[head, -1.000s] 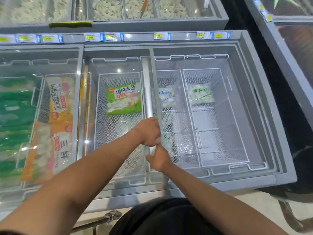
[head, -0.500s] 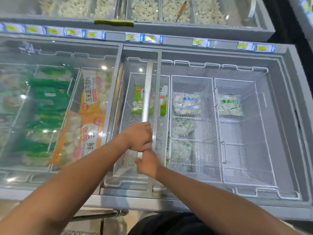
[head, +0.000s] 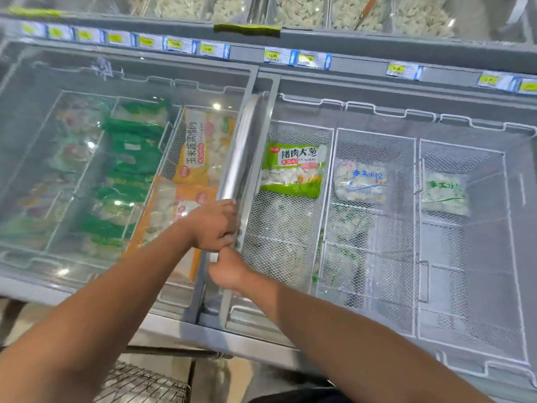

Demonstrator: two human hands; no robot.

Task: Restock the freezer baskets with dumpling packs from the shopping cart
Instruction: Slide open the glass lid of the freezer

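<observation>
Handle (head: 241, 152) of the freezer's sliding lid is gripped by both hands: left hand (head: 213, 225) curled round it, right hand (head: 229, 271) clenched on it just below. Green dumpling pack (head: 293, 170) is seen in the wire basket (head: 325, 228) just right of the hands, toward the freezer's far edge.

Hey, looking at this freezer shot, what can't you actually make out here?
Head view only:
- Price tags: print too small and blurred.
- Packs under the glass lid: glare and frost hide labels.
- Shopping cart: cut off by the bottom edge, contents unseen.
- Lid handle: lower part hidden behind the left hand and right hand.
</observation>
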